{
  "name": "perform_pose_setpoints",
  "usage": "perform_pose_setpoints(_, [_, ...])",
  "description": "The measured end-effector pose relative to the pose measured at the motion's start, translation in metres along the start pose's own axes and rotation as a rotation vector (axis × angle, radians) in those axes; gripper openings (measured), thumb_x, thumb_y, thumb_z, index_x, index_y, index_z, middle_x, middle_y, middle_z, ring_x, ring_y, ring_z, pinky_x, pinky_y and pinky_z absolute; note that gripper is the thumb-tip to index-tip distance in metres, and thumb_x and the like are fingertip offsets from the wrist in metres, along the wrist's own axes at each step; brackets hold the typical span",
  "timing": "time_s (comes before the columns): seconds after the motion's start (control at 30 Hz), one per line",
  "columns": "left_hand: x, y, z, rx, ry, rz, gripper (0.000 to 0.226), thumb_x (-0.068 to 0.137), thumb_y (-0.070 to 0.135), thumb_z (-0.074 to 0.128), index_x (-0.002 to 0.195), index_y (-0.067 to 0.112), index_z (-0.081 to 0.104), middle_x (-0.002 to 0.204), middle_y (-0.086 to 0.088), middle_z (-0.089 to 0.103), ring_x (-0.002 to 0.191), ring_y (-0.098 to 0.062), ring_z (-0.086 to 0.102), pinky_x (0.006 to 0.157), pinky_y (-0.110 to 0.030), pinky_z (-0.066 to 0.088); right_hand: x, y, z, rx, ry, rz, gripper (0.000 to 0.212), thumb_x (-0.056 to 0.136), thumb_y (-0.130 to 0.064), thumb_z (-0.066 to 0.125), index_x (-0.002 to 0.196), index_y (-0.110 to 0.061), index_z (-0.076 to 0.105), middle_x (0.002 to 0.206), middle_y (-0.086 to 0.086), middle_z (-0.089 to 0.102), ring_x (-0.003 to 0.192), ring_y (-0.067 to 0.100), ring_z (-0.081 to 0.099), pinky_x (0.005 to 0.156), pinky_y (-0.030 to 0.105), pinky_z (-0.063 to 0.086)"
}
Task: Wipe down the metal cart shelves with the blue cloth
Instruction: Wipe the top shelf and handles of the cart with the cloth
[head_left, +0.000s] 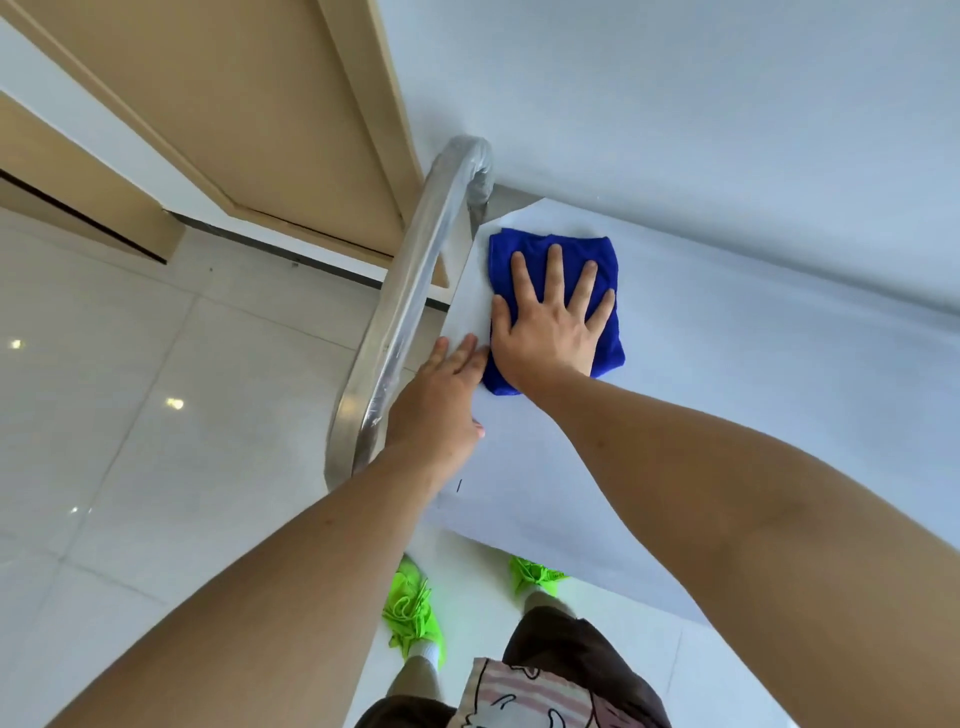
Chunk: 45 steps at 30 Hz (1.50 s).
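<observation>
Right hand: the right hand (550, 317) lies flat on the blue cloth (556, 306), palm down, with all 5 fingers spread wide and the fingertips pointing away from the person.
Blue cloth: folded into a rough square, it sits on the top shelf (727, 374) of the cart, near the far left corner and just beside the handle end; its edges show all around the hand.
Left hand: the left hand (441, 400) rests at the left edge of the same shelf, fingers held together and extended, their tips touching or just short of the cloth's near left corner; it grips nothing that can be seen.
Top shelf: a pale, smooth surface, with a small dark mark near its front left edge.
Cart handle: the curved metal handle (415, 291) rises along the shelf's left side, wrapped in clear film, and bends down into the far corner.
Lower shelves: hidden under the top one.
Floor: glossy light tiles (130, 389) to the left, reflecting small lights.
Background: a tan wooden door (249, 104) stands beyond the handle, with a white wall (675, 104) behind the cart.
Person: 2 bright green shoes (410, 613) show below the shelf's front edge.
</observation>
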<state>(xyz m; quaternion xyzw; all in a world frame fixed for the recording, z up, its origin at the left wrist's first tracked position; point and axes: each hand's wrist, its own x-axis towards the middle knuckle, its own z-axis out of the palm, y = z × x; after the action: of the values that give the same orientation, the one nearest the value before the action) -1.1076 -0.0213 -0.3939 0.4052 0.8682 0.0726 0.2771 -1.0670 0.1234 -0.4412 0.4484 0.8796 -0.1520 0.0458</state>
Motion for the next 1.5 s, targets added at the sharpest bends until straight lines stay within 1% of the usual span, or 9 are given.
perform_pose_setpoints(0.27, [0.014,-0.002,-0.003,0.025,0.000,-0.032,0.096,0.083,0.014,0.072,0.156,0.032,0.013,0.162,0.018,0.010,0.150,-0.010,0.001,0.100,-0.030,0.042,0.063,-0.023,-0.009,-0.003,0.007,-0.079,0.065,0.095,-0.061,0.011,0.157,-0.040,0.013,0.169,-0.001,0.001,0.151,0.040,-0.010,0.116,0.063,-0.010])
perform_pose_setpoints(0.37, [0.009,-0.001,-0.004,0.137,0.099,-0.094,0.078,0.081,0.022,0.075,0.149,0.023,0.035,0.159,0.002,0.026,0.147,-0.024,0.019,0.106,-0.036,0.038,0.066,-0.026,-0.007,-0.019,-0.040,-0.107,0.066,0.096,-0.062,0.011,0.158,-0.039,0.010,0.169,-0.001,-0.002,0.151,0.041,-0.012,0.116,0.064,-0.011])
perform_pose_setpoints(0.53, [-0.051,0.014,0.025,0.164,0.307,-0.026,0.034,0.084,0.049,0.066,0.090,0.015,0.068,0.093,-0.004,0.062,0.091,-0.027,0.056,0.071,-0.039,0.049,0.066,-0.014,-0.015,-0.050,-0.098,-0.100,0.064,0.098,-0.061,0.013,0.158,-0.039,0.005,0.169,-0.001,-0.007,0.151,0.040,-0.015,0.116,0.064,-0.011])
perform_pose_setpoints(0.67, [-0.095,-0.001,0.044,0.183,0.071,0.079,0.073,0.086,0.065,0.050,0.137,0.012,0.053,0.147,-0.011,0.048,0.132,-0.029,0.042,0.105,-0.044,0.041,0.034,-0.019,-0.005,-0.030,-0.136,-0.124,0.064,0.098,-0.061,0.013,0.158,-0.040,0.004,0.169,-0.001,-0.005,0.151,0.040,-0.014,0.117,0.064,-0.010])
perform_pose_setpoints(0.8, [-0.103,-0.017,0.050,0.135,-0.010,0.097,0.073,0.095,0.040,0.051,0.156,0.016,0.018,0.164,-0.004,0.010,0.151,-0.023,0.008,0.122,-0.034,0.011,-0.014,-0.026,0.009,-0.010,-0.134,-0.174,0.064,0.098,-0.063,0.011,0.158,-0.041,0.004,0.169,-0.003,-0.003,0.151,0.038,-0.013,0.117,0.062,-0.011])
perform_pose_setpoints(0.9, [-0.107,-0.018,0.047,0.038,-0.015,0.086,0.065,0.089,0.018,0.056,0.150,0.013,0.034,0.159,-0.004,0.028,0.146,-0.026,0.023,0.116,-0.033,0.025,-0.050,-0.023,0.020,-0.025,-0.148,-0.200,0.063,0.097,-0.064,0.010,0.157,-0.043,0.004,0.169,-0.004,-0.004,0.151,0.037,-0.015,0.117,0.060,-0.012])
perform_pose_setpoints(1.03, [-0.130,-0.021,0.042,0.105,0.184,0.000,0.022,0.083,0.015,0.058,0.102,0.011,0.068,0.102,-0.004,0.066,0.100,-0.028,0.056,0.079,-0.038,0.049,-0.097,-0.015,0.033,-0.026,-0.176,-0.190,0.063,0.097,-0.065,0.007,0.156,-0.045,0.002,0.168,-0.006,-0.007,0.151,0.035,-0.018,0.117,0.059,-0.014])
perform_pose_setpoints(1.37, [-0.166,-0.036,0.018,0.113,0.217,-0.049,0.016,0.091,0.014,0.050,0.102,0.016,0.061,0.100,-0.002,0.065,0.092,-0.024,0.057,0.074,-0.038,0.051,-0.216,-0.035,0.046,-0.037,-0.234,-0.183,0.063,0.097,-0.060,0.012,0.156,-0.043,-0.004,0.168,-0.004,-0.013,0.150,0.036,-0.021,0.117,0.058,-0.014])
perform_pose_setpoints(1.5, [-0.163,-0.020,0.017,0.062,0.225,-0.006,0.036,0.093,0.016,0.047,0.128,0.016,0.055,0.113,-0.002,0.062,0.106,-0.023,0.055,0.079,-0.037,0.053,-0.232,-0.022,0.039,-0.056,-0.230,-0.196,0.074,0.098,-0.058,0.035,0.155,-0.044,-0.010,0.167,-0.007,-0.017,0.149,0.033,-0.023,0.118,0.057,-0.014])
